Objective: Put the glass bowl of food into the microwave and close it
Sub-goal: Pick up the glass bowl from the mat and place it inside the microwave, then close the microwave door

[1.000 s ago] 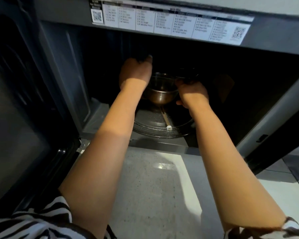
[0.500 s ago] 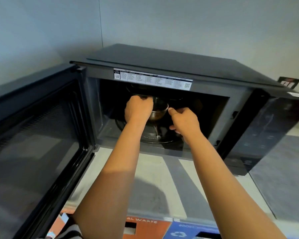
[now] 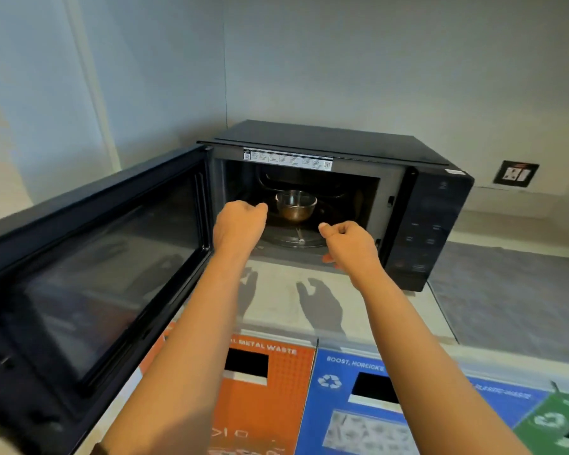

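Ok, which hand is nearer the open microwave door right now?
Left. The left hand hangs at the cavity mouth, just right of the black glass-fronted microwave door at its hinge side. The right hand is farther right, near the control panel side.

Shared office pantry, microwave (image 3: 342,192) on counter (image 3: 276,290), labelled recycling bins (image 3: 358,405) below, wall socket (image 3: 515,174)

Both hands have let go of the glass bowl (image 3: 296,205) and drawn back out of the microwave (image 3: 342,205): the left hand (image 3: 239,224) and right hand (image 3: 350,243) now hover loosely curled (empty) at its mouth, above the counter (image 3: 276,290).
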Demonstrator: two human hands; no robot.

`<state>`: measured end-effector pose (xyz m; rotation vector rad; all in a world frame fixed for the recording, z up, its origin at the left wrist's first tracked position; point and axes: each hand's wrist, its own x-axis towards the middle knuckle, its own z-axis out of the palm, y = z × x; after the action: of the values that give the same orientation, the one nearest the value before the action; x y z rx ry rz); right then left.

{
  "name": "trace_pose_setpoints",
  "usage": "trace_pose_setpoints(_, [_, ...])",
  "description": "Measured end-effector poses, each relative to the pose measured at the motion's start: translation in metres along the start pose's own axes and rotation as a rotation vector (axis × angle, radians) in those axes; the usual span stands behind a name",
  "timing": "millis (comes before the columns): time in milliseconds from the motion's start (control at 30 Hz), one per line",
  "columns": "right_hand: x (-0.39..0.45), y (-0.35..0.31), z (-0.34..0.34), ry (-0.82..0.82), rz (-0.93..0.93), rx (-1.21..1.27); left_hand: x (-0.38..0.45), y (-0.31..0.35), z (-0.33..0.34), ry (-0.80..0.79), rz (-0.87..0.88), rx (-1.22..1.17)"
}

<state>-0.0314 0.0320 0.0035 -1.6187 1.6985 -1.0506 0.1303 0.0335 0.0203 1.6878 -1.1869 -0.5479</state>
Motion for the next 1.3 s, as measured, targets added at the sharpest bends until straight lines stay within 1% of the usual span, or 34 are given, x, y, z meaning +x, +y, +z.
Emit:
trace_pose_setpoints(133, [-0.035,-0.009,-0.001,-0.034,-0.022,0.014,-0.03,0.0,-0.033,0.064,-0.003,0.049])
trace_pose_setpoints(267, [-0.063,-0.021,0.0,-0.077,-0.031,0.032,-0.054,0.001,-0.063,0.122,0.044,0.081])
trace_pose_setpoints(367, [-0.074,-0.025,0.001,-0.077,-0.026,0.03,-0.062,0.006,-0.076,0.172,0.065,0.105])
trace_pose_setpoints(467, [-0.089,-0.03,-0.001,-0.06,-0.014,0.035,-0.073,0.012,-0.093,0.22,0.127,0.133])
trace_pose_setpoints(533, [-0.1,-0.034,0.0,-0.053,-0.013,0.039,-0.08,0.013,-0.106,0.281,0.174,0.176])
trace_pose_setpoints(600, [-0.111,-0.038,0.002,-0.039,-0.008,0.045,-0.087,0.011,-0.121,0.36,0.234,0.238])
trace_pose_setpoints(667, [-0.124,-0.044,0.008,-0.03,0.006,0.064,-0.093,0.007,-0.142,0.437,0.291,0.363])
trace_pose_setpoints(700, [-0.133,-0.048,0.013,-0.03,0.016,0.077,-0.097,0.003,-0.155,0.466,0.286,0.458])
trace_pose_setpoints(733, [-0.141,-0.051,0.018,-0.03,0.024,0.09,-0.1,0.001,-0.166,0.477,0.246,0.55])
trace_pose_setpoints(800, [-0.158,-0.059,0.029,-0.034,0.034,0.1,-0.106,-0.006,-0.19,0.451,0.099,0.682])
trace_pose_setpoints(867, [-0.174,-0.066,0.04,-0.044,0.027,0.071,-0.113,-0.014,-0.209,0.38,-0.027,0.753])
trace_pose_setpoints(933, [-0.189,-0.073,0.05,-0.053,0.021,0.048,-0.117,-0.022,-0.223,0.301,-0.061,0.742])
trace_pose_setpoints(1033, [-0.21,-0.081,0.06,-0.047,0.022,0.038,-0.124,-0.031,-0.236,0.221,0.001,0.692])
trace_pose_setpoints(1133, [-0.225,-0.089,0.064,-0.042,0.012,0.029,-0.13,-0.035,-0.238,0.188,0.077,0.663])
trace_pose_setpoints(1300, [-0.249,-0.103,0.064,-0.018,-0.102,0.07,-0.145,-0.033,-0.232,0.129,0.222,0.573])
